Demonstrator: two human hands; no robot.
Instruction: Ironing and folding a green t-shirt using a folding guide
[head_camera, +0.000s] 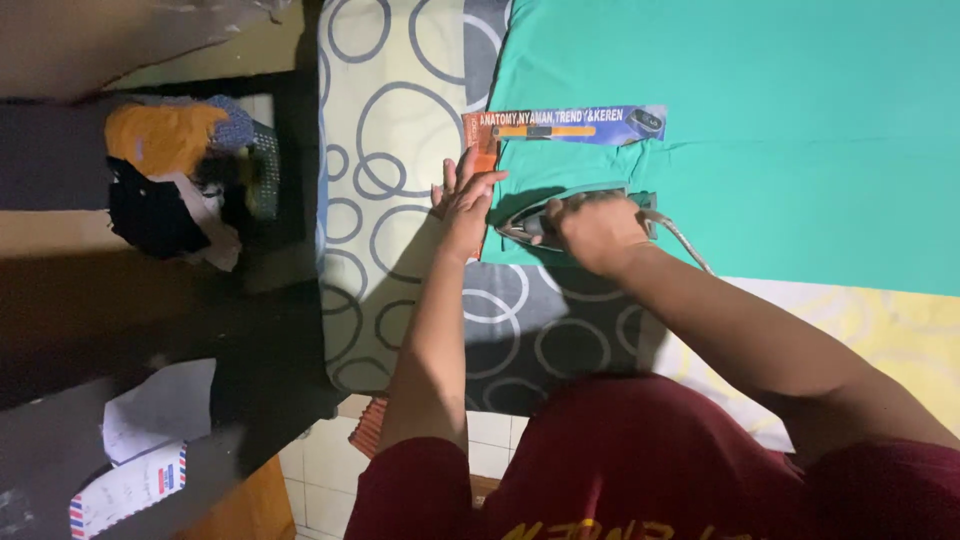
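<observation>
A green garment (760, 140) lies spread over a mattress with a ring-patterned sheet (400, 200). My right hand (597, 232) grips the handle of a clothes iron (530, 222) that rests on the garment's near edge; its cord (685, 240) trails to the right. My left hand (463, 198) lies flat, fingers apart, pressing the garment's edge just left of the iron. A long printed card package (570, 125) lies on the garment beyond both hands.
A basket (185, 175) of mixed clothes, orange and black among them, stands on the dark floor at left. Papers and a striped envelope (130, 480) lie at lower left. White floor tiles (320, 460) show below the mattress.
</observation>
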